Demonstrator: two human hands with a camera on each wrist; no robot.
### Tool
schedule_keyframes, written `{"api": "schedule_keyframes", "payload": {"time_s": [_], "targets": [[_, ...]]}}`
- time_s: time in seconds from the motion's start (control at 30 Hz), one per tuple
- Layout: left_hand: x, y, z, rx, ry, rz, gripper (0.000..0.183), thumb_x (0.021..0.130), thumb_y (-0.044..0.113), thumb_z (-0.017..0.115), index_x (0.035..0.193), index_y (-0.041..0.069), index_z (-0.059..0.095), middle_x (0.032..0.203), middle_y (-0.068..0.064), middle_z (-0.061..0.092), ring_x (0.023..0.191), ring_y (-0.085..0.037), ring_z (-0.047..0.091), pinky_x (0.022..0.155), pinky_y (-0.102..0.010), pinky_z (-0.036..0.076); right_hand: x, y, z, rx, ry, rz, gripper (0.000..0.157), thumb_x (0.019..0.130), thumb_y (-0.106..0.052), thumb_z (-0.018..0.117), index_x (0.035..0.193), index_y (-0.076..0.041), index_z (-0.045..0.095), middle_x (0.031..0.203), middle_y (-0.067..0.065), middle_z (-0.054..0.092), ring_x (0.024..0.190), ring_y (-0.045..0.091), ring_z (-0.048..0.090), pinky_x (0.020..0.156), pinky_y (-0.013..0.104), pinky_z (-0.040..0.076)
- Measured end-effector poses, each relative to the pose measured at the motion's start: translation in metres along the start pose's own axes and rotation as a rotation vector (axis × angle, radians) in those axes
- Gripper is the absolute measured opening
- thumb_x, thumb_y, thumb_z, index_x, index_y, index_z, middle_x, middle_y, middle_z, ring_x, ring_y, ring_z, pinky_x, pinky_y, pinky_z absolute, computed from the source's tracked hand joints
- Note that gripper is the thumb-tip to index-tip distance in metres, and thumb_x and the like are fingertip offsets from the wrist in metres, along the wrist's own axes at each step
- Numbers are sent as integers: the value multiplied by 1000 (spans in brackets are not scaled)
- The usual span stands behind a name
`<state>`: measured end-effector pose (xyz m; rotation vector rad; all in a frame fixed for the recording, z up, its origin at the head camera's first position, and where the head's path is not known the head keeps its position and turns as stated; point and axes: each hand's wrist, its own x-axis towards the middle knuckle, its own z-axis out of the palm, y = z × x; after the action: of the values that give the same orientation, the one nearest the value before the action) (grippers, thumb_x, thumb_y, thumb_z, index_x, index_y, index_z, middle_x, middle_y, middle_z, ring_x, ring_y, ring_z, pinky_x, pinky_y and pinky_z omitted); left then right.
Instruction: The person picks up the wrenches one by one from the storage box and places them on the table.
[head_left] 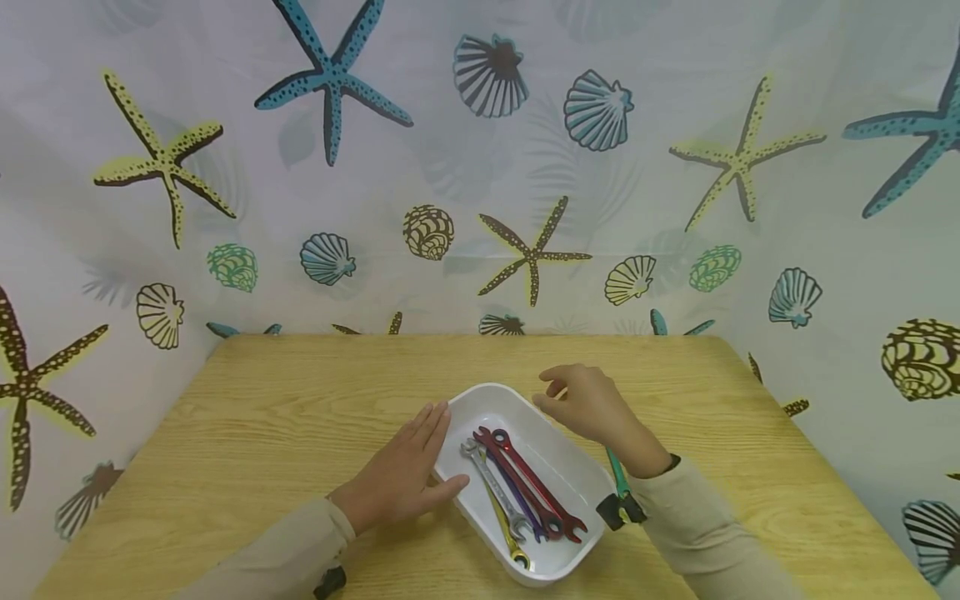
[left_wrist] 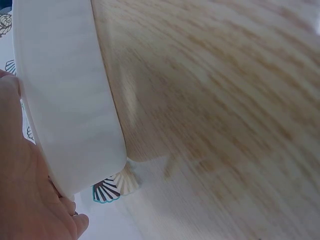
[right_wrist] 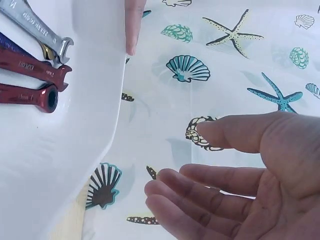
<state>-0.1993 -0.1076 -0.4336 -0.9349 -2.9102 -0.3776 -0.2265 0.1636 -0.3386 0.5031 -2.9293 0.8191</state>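
A white rectangular tray (head_left: pixel 480 407) with rounded corners stands on the table and holds several combination wrenches. Among them are a silver wrench (head_left: pixel 497 489), a gold wrench (head_left: pixel 502 518), a purple wrench (head_left: pixel 516 485) and two red wrenches (head_left: pixel 534 477). My left hand (head_left: pixel 405 471) rests on the tray's left rim, fingers straight and thumb reaching over the edge. In the left wrist view, that hand (left_wrist: pixel 30 190) lies along the tray's outer wall (left_wrist: pixel 70 95). My right hand (head_left: pixel 588 404) hovers beside the far right rim, fingers loosely bent; the right wrist view shows its palm (right_wrist: pixel 285 165) holding nothing.
A slim green tool (head_left: pixel 617 472) lies right of the tray, partly hidden by my right forearm. The wooden table (head_left: pixel 315 375) meets a white curtain (head_left: pixel 465 175) printed with starfish and shells at the back and sides.
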Motion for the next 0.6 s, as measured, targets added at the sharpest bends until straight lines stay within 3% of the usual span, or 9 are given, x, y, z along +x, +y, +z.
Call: {"api": "schedule_keyframes", "payload": {"time_s": [0.33,0.6], "targets": [[-1,2,-3,-9,-11,-7,91,93,67,32,152,-1,15,160,-13,8,146,-33,13,117,-43,18,12,-17,26,42,-40,4,35,86,-19,70,114,2,67,90,11,71,75,19,66,58,28,53],[-1,0,0,1,-6,3,92,93,68,29,152,-2,15,160,-14,9,146,-33,13,117,-43,18,21,-16,53,107,-116,35,33,84,-18,72,110,3,69,88,11,71,70,17,63,58,30,52]]}}
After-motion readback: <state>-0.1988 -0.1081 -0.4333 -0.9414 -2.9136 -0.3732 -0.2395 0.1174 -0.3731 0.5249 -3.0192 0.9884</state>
